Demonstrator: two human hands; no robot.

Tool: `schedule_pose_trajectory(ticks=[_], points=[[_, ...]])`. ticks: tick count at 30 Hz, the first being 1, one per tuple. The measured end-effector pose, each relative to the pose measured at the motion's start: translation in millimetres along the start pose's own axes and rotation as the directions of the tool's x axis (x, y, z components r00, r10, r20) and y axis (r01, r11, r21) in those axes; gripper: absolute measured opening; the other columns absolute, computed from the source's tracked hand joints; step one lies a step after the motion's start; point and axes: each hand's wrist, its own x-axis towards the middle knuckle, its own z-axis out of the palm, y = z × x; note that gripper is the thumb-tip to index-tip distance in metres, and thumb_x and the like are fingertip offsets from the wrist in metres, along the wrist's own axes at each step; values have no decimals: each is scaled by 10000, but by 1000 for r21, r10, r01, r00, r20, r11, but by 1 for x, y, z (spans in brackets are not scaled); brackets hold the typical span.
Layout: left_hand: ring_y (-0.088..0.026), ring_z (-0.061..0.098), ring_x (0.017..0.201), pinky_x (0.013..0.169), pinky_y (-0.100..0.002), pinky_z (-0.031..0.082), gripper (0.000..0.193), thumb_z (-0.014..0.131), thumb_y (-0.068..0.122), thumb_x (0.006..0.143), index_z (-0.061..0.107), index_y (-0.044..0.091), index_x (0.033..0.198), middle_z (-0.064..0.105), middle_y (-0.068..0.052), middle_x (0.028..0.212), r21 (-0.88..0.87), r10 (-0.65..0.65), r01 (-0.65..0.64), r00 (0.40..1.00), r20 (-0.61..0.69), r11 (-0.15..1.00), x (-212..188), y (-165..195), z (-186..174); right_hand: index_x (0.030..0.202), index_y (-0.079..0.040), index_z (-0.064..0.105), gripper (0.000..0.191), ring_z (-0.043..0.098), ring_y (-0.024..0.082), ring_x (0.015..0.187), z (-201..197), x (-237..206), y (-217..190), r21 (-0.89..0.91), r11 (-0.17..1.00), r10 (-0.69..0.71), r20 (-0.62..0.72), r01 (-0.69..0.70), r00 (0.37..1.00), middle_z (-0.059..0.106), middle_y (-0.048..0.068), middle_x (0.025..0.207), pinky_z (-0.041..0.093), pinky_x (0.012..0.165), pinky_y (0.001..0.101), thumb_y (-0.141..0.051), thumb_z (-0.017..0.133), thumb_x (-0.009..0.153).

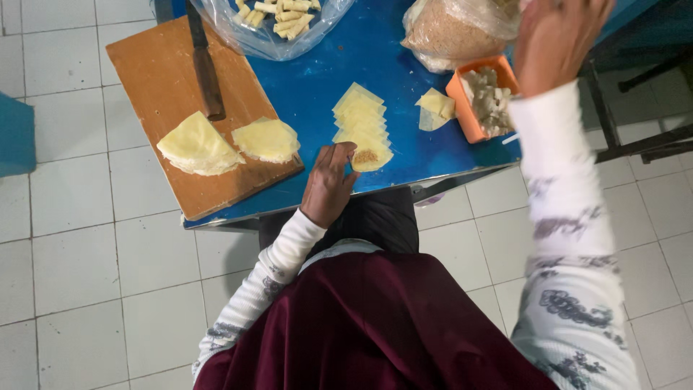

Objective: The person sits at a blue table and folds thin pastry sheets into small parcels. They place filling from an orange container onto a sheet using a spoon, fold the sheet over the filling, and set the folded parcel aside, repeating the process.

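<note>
the left hand (328, 184) lies flat on the blue table (317, 87), fingers loose and spread, holding nothing; its fingertips touch the near edge of the front pastry wrapper (369, 157), which has a small dab of brown filling (366, 156) on it. that wrapper is the nearest of an overlapping row of pale yellow wrappers (359, 115) running away from the fingers. the right hand (556, 40) is raised off the table, seen from the back, its top cut off by the frame; whether it has hold of anything cannot be told.

below that raised hand sits an orange tub (462, 97) of pale chunks, partly hidden by the sleeve, with loose wrappers (435, 108) beside it. just beyond is a clear bag of brown crumbs (444, 32). well left of it, another clear bag (271, 29), cut off at the top, holds rolled pastries. left of the resting hand, a wooden board (170, 72) carries two stacks of folded wrappers (198, 144) and a knife (204, 68).
</note>
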Motion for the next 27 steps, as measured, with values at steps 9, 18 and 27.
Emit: schedule_pose_trajectory(ticks=[9, 18, 27], points=[[-267, 670, 809, 695, -382, 560, 485, 763, -51, 831, 535, 8, 1256, 600, -168, 1142, -106, -311, 305, 949, -47, 946, -14, -2, 4, 1008, -53, 683, 153, 663, 291, 830, -30, -100, -176, 411, 794, 128, 608, -448, 783, 654, 120, 937, 513, 699, 391, -112, 773, 899], [-397, 606, 957, 767, -468, 511, 224, 716, 27, 861, 562, -23, 1016, 529, -192, 1048, 229, -156, 194, 973, -171, 954, -14, -5, 11, 960, -45, 661, 141, 659, 279, 806, -29, -103, -191, 426, 797, 176, 515, -428, 839, 637, 101, 901, 501, 689, 377, -56, 785, 893], [-365, 594, 909, 750, -464, 481, 156, 697, 2, 856, 548, 42, 879, 596, -131, 906, 177, -192, 229, 960, -203, 957, -1, 5, 10, 1051, -70, 704, 103, 693, 269, 965, -26, -103, -196, 553, 737, 97, 483, -389, 870, 732, 71, 1041, 504, 853, 359, -39, 716, 953]])
